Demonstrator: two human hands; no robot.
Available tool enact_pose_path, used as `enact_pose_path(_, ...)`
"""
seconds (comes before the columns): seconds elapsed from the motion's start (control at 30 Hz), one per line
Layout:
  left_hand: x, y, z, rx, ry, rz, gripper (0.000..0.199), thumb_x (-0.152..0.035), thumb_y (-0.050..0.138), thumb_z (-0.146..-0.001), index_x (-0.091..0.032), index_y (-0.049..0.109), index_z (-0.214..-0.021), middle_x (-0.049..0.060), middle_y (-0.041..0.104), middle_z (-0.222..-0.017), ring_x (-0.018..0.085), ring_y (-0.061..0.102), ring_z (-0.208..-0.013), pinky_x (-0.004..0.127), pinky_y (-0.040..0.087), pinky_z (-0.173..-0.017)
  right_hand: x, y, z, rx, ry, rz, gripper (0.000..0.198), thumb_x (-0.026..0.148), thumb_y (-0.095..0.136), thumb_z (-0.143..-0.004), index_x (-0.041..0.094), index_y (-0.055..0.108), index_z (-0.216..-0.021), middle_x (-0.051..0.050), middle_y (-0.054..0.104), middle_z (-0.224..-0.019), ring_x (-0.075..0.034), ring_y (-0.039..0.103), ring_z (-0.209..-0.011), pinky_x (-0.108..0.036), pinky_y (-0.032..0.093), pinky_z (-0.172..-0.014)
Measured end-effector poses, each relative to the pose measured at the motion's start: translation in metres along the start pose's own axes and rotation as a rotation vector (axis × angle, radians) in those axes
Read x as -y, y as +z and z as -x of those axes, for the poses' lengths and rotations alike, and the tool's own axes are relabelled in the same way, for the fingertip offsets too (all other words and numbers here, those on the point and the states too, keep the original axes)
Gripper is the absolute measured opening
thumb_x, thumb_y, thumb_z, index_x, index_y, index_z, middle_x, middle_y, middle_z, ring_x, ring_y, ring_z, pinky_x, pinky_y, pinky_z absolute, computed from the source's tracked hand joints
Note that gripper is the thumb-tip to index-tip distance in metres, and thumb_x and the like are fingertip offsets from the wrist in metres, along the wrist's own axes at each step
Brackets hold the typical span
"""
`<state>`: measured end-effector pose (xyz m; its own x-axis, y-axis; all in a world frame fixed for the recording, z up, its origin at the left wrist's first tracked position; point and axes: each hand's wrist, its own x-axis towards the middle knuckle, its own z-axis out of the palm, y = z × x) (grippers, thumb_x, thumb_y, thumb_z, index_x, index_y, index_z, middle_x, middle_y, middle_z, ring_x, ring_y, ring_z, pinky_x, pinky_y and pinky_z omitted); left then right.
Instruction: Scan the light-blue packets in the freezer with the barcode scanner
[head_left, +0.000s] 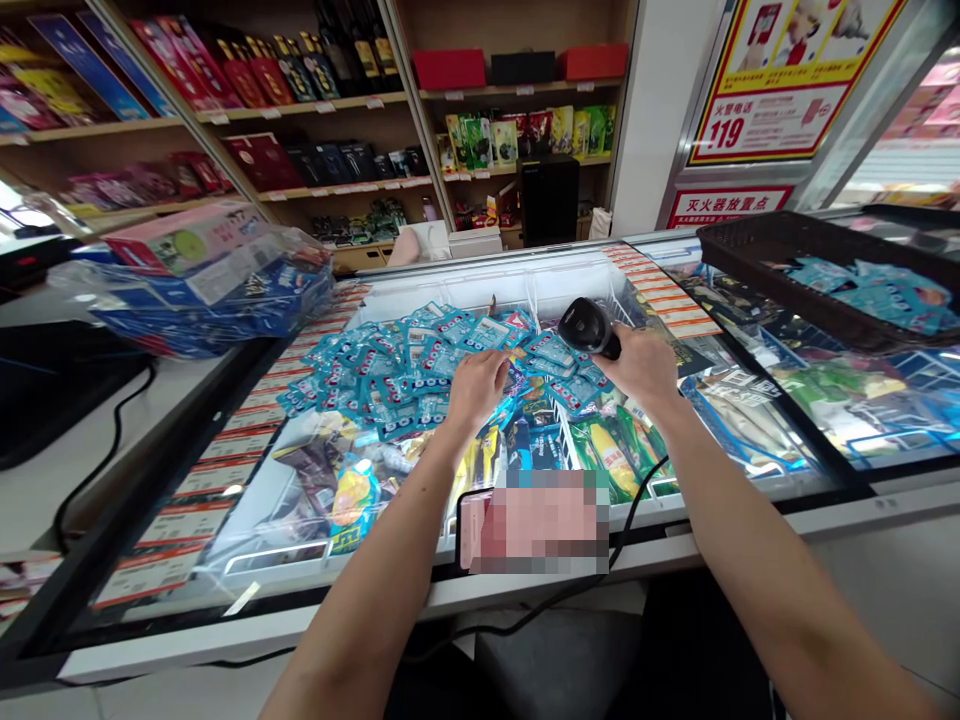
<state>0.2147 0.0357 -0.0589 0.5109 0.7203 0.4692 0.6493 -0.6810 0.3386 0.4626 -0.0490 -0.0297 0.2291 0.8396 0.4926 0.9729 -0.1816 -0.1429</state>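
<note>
a black handheld scanner [587, 326] is held above the glass top of a chest freezer [900, 505], over the right end of a spread of small blue packets [409, 365]. the right grip [645, 368] is closed around the scanner's handle, with the rounded head pointing away to the left. the left grip [478, 388] is over the packets near the middle of the spread, its fingers bent and drawn close together; whether it has hold of a packet cannot be told. the packets lie loose and overlapping, most of them to the left of the left grip, with a smaller group below the scanner.

between the forearms, a phone [473, 530] lies at the front edge of the freezer, most of its screen blurred out by blocks. a black cable [637, 490] comes from below the right wrist, bends past the phone's right side and runs along the front. bagged goods [606, 455], some green and yellow, show through the glass.

to the right, a dark basket [795, 300] holds more blue packets [862, 290]. to the left sits a plastic-wrapped stack of boxes [210, 265]. behind stand shelves with bottles [360, 50], boxes and pouches, and a red-and-yellow poster [780, 90] is at the far right.
</note>
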Motion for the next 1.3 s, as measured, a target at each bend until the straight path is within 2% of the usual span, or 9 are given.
enact_pose_path(0.1,0.0,0.002,-0.005,0.015,-0.033,0.067,0.034,-0.03,0.039,-0.092,-0.022,0.066,-0.112,0.009,0.068,-0.104,0.021,0.062,-0.093,0.037,0.041,-0.092,0.002,-0.002,0.001,0.018,-0.012,-0.017,0.034,0.049,0.059,-0.079,0.019,0.066,-0.095,-0.011,0.07,-0.078,-0.024,0.062,-0.07,-0.031,0.035,-0.057)
enact_pose_path(0.23,-0.002,0.002,-0.012,0.007,-0.035,0.065,0.03,-0.033,0.046,-0.09,-0.022,0.067,-0.108,0.009,0.068,-0.107,0.023,0.06,-0.099,0.036,0.04,-0.094,0.004,-0.003,0.002,0.024,-0.015,-0.024,0.034,0.048,0.059,-0.079,0.019,0.066,-0.095,-0.01,0.07,-0.079,-0.024,0.062,-0.07,-0.03,0.034,-0.058)
enact_pose_path(0.4,-0.007,0.008,-0.028,-0.025,-0.052,-0.051,0.036,-0.032,0.034,-0.095,-0.019,0.064,-0.109,0.01,0.067,-0.105,0.022,0.06,-0.099,0.033,0.043,-0.087,0.005,-0.003,0.002,0.058,-0.003,-0.025,0.034,0.046,0.058,-0.079,0.019,0.064,-0.099,-0.009,0.07,-0.084,-0.024,0.063,-0.073,-0.03,0.035,-0.06)
enact_pose_path(0.57,-0.012,0.022,-0.048,0.024,-0.187,-0.189,0.052,-0.05,0.031,-0.093,-0.017,0.069,-0.08,0.012,0.067,-0.084,0.024,0.061,-0.086,0.033,0.044,-0.075,0.008,-0.003,0.003,0.09,-0.03,-0.017,0.031,0.043,0.057,-0.081,0.02,0.064,-0.1,-0.009,0.071,-0.086,-0.024,0.063,-0.077,-0.031,0.037,-0.064)
enact_pose_path(0.7,-0.01,0.033,-0.057,0.023,-0.263,-0.191,0.049,-0.061,0.046,-0.083,-0.018,0.071,-0.084,0.012,0.068,-0.09,0.026,0.061,-0.09,0.034,0.042,-0.074,0.01,-0.002,0.003,0.109,-0.027,-0.006,0.03,0.044,0.058,-0.08,0.02,0.064,-0.098,-0.009,0.071,-0.087,-0.024,0.064,-0.078,-0.03,0.037,-0.064)
enact_pose_path(0.87,-0.009,0.033,-0.056,0.009,-0.373,0.011,0.036,-0.055,0.061,-0.075,-0.02,0.066,-0.076,0.005,0.067,-0.076,0.02,0.06,-0.074,0.03,0.04,-0.065,0.01,-0.001,0.003,0.097,-0.037,-0.007,0.032,0.045,0.058,-0.08,0.021,0.064,-0.1,-0.007,0.071,-0.086,-0.024,0.064,-0.077,-0.03,0.037,-0.063)
enact_pose_path(1.0,-0.011,0.027,-0.047,-0.115,-0.392,0.212,0.03,-0.049,0.063,-0.076,-0.019,0.061,-0.081,0.002,0.064,-0.071,0.017,0.059,-0.067,0.027,0.04,-0.06,0.01,-0.001,0.004,0.1,-0.035,-0.011,0.034,0.046,0.058,-0.081,0.021,0.064,-0.103,-0.008,0.071,-0.087,-0.024,0.064,-0.077,-0.03,0.038,-0.063)
enact_pose_path(1.17,-0.01,0.019,-0.035,-0.226,-0.383,0.567,0.025,-0.043,0.062,-0.078,-0.02,0.053,-0.084,-0.003,0.057,-0.061,0.013,0.056,-0.053,0.026,0.041,-0.054,0.01,-0.002,0.004,0.101,-0.044,0.0,0.032,0.046,0.058,-0.081,0.02,0.064,-0.1,-0.008,0.071,-0.087,-0.024,0.064,-0.076,-0.03,0.038,-0.063)
enact_pose_path(1.3,-0.002,0.015,-0.023,-0.332,-0.443,0.711,0.024,-0.039,0.063,-0.079,-0.021,0.048,-0.085,-0.004,0.057,-0.06,0.015,0.061,-0.052,0.025,0.041,-0.051,0.01,-0.001,0.004,0.108,-0.058,0.008,0.033,0.046,0.057,-0.081,0.021,0.063,-0.1,-0.008,0.071,-0.087,-0.023,0.064,-0.075,-0.03,0.037,-0.062)
